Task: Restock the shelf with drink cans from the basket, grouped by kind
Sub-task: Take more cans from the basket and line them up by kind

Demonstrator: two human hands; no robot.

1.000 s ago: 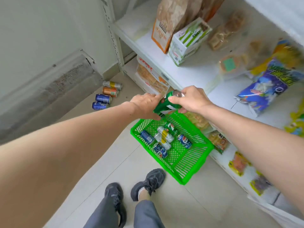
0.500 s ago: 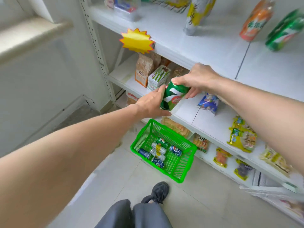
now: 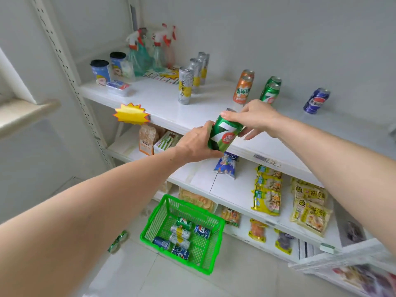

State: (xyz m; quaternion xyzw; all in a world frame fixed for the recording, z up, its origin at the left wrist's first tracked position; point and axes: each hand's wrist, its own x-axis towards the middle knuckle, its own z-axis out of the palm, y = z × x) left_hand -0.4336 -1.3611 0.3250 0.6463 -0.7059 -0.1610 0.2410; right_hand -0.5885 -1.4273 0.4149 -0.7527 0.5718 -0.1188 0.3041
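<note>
A green 7-Up can (image 3: 225, 136) is held tilted in front of the upper shelf (image 3: 162, 103). My left hand (image 3: 196, 144) grips its lower side and my right hand (image 3: 255, 117) holds its top. On the shelf stand a row of silver-yellow cans (image 3: 186, 85), two orange cans (image 3: 243, 88), two green 7-Up cans (image 3: 270, 92) just behind my right hand, and one blue Pepsi can (image 3: 316, 101). The green basket (image 3: 212, 260) on the floor holds several cans: blue, silver-yellow and one green.
Spray bottles (image 3: 150, 52) and cups (image 3: 100, 71) fill the shelf's left end. A yellow star tag (image 3: 131, 114) hangs on its front edge. Snack bags (image 3: 266, 189) lie on the lower shelves. A window ledge (image 3: 23, 114) juts out at left.
Both hands have lifted the green can from above the basket up to the upper shelf's edge. The view has tilted up, and the cans on the shelf have come into sight.
</note>
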